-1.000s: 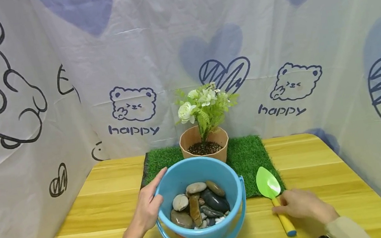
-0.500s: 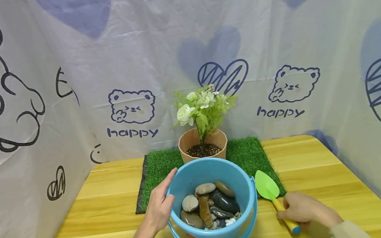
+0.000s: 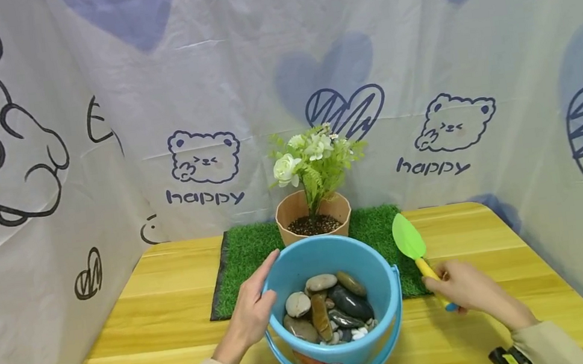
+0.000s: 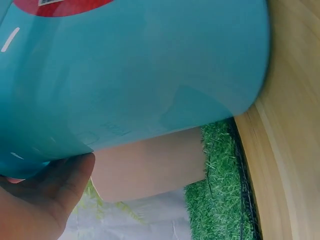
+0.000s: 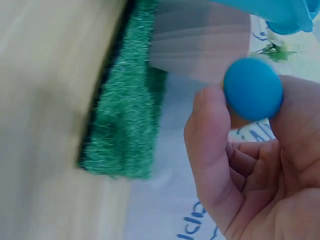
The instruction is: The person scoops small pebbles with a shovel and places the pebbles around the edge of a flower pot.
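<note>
In the head view, a light blue bucket [image 3: 339, 346] stands at the front, with several smooth stones [image 3: 320, 315] and small white pebbles inside. My left hand [image 3: 250, 314] rests against its left side near the rim, index finger extended; the left wrist view shows the fingers on the outer wall. On the right, my right hand [image 3: 465, 288] grips the yellow handle of a toy garden trowel [image 3: 409, 237]. Its green blade points away from me, above the mat's right edge. The handle's blue end [image 5: 253, 89] sits between thumb and fingers in the right wrist view.
Behind the bucket, a tan flowerpot [image 3: 290, 209] with dark soil and white flowers [image 3: 315, 155] stands on a green artificial-grass mat [image 3: 246, 254]. The wooden tabletop [image 3: 140, 328] extends to both sides. A printed white cloth [image 3: 258, 89] hangs behind and at the sides.
The bucket has slid to the right together with my left hand. My right hand has raised the trowel off the table and moved it forward.
</note>
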`<state>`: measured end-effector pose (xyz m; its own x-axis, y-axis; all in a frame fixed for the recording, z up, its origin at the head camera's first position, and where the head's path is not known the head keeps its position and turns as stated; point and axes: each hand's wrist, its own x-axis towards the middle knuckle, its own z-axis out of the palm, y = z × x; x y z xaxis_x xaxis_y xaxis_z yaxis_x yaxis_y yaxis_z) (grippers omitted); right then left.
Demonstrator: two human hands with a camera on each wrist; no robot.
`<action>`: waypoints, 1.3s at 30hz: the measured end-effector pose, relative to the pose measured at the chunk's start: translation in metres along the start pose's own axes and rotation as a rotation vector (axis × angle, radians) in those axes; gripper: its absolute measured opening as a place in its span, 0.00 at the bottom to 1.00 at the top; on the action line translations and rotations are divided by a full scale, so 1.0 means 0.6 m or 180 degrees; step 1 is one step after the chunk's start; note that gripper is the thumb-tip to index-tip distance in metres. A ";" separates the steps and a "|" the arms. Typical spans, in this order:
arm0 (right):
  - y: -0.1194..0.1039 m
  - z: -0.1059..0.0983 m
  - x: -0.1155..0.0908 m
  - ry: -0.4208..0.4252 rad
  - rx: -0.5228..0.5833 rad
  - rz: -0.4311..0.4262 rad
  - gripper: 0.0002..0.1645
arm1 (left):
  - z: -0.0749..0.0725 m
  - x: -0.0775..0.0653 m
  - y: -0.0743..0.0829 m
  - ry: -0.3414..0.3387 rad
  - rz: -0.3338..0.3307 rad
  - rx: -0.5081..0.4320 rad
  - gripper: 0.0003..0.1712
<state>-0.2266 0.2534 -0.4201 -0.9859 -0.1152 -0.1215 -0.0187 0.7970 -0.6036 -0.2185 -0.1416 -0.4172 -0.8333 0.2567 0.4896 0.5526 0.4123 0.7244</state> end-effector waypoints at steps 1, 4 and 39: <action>-0.005 -0.003 0.002 0.0029 0.0023 -0.0019 0.15 | -0.001 0.000 0.001 -0.0049 -0.0059 -0.0044 0.41; -0.022 -0.011 0.006 0.0112 0.0081 -0.0096 0.14 | -0.006 -0.002 0.003 -0.0235 -0.0262 -0.0226 0.42; -0.155 -0.020 0.001 0.0896 -0.0769 -0.1401 0.14 | -0.012 0.017 -0.009 -0.0589 -0.0435 -0.0692 0.47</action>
<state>-0.2272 0.1863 -0.3548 -0.8823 -0.3308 0.3348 -0.4422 0.8264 -0.3487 -0.2299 -0.1474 -0.4126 -0.8778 0.3748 0.2984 0.4092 0.2624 0.8739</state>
